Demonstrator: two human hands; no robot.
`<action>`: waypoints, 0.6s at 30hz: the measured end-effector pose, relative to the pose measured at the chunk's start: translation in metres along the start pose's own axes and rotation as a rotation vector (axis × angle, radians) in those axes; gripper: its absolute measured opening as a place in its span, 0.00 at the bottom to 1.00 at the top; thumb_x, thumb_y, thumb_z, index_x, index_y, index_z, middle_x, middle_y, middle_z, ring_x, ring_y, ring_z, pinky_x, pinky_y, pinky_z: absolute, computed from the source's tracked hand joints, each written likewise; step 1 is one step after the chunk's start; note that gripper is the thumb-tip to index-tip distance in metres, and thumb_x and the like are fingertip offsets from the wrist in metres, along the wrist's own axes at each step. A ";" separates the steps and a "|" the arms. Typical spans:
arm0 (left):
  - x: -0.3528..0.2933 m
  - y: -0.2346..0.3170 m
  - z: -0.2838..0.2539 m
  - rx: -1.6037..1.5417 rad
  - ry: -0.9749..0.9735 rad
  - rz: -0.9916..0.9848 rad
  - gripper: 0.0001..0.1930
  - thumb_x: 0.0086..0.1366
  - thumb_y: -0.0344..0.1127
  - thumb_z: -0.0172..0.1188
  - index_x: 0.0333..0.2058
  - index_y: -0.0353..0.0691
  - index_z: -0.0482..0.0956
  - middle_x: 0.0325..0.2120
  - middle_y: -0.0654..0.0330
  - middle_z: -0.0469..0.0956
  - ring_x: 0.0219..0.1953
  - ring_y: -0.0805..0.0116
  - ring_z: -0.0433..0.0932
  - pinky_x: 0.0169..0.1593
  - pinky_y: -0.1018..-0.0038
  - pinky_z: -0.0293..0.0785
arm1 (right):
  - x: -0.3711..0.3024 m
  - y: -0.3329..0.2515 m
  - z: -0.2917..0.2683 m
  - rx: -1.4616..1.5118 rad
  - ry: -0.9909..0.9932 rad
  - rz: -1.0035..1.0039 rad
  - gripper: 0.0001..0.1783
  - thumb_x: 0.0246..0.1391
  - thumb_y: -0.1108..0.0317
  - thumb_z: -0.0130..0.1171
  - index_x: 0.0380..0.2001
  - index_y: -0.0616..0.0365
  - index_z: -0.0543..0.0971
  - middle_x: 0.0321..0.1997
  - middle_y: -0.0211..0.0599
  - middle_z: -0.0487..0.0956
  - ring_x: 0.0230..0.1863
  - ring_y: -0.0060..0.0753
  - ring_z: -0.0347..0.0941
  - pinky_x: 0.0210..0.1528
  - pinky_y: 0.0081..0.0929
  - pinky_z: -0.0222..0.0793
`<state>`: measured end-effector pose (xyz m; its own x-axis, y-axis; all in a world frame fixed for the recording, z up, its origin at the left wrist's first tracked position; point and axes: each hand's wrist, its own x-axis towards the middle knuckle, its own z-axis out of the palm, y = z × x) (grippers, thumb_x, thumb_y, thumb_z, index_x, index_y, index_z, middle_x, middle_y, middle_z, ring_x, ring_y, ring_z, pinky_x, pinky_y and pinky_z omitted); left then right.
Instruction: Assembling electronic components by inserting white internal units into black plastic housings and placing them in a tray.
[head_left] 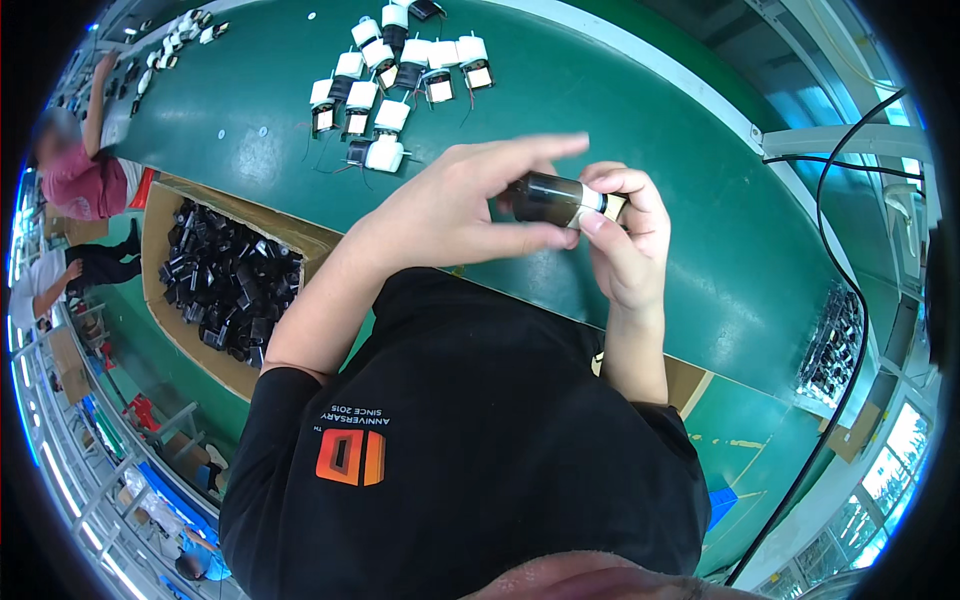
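A dark, glossy cylinder-shaped housing [545,200] with a pale band and a small pale-faced block at its right end is held above the green bench. My right hand [635,235] pinches it at the banded end between thumb and fingers. Around the other end is my left hand [450,210], its forefinger stretched out and its thumb apart below the housing. The forefinger is slightly blurred, and the lower fingers are partly hidden behind the housing. Beyond my hands, several white-and-black motor-like units [385,153] with thin wires lie in a group.
A cardboard box [215,355] full of black plastic parts stands left of me against the green bench [720,290]. A tray of small metallic parts [832,345] sits at the right. Black cables [850,270] hang there. Other people [85,185] are at the far left.
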<state>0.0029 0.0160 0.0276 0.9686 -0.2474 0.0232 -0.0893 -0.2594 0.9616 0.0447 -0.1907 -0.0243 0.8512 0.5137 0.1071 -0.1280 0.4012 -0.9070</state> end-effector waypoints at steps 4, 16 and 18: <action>0.008 -0.016 0.011 0.133 0.120 0.486 0.33 0.49 0.37 0.75 0.55 0.39 0.76 0.46 0.54 0.81 0.51 0.55 0.78 0.56 0.64 0.72 | 0.001 0.020 -0.009 0.563 -0.045 0.094 0.14 0.52 0.77 0.54 0.44 0.62 0.70 0.49 0.50 0.72 0.35 0.39 0.78 0.33 0.29 0.78; 0.024 -0.007 0.049 0.253 0.266 0.620 0.27 0.51 0.42 0.72 0.49 0.38 0.78 0.35 0.57 0.82 0.40 0.58 0.81 0.44 0.66 0.77 | 0.002 0.038 0.012 0.935 0.350 0.402 0.12 0.45 0.58 0.61 0.32 0.47 0.72 0.30 0.31 0.74 0.28 0.29 0.75 0.23 0.24 0.72; 0.024 -0.007 0.049 0.281 0.260 0.610 0.27 0.52 0.42 0.71 0.49 0.38 0.77 0.34 0.57 0.82 0.39 0.58 0.81 0.43 0.66 0.77 | 0.003 0.040 0.012 0.968 0.701 0.582 0.12 0.45 0.58 0.62 0.31 0.47 0.72 0.30 0.31 0.75 0.27 0.29 0.75 0.22 0.24 0.72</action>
<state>0.0155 -0.0336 0.0081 0.7477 -0.2034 0.6321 -0.6547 -0.3848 0.6507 0.0364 -0.1638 -0.0559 0.5926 0.4136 -0.6912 -0.6199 0.7821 -0.0636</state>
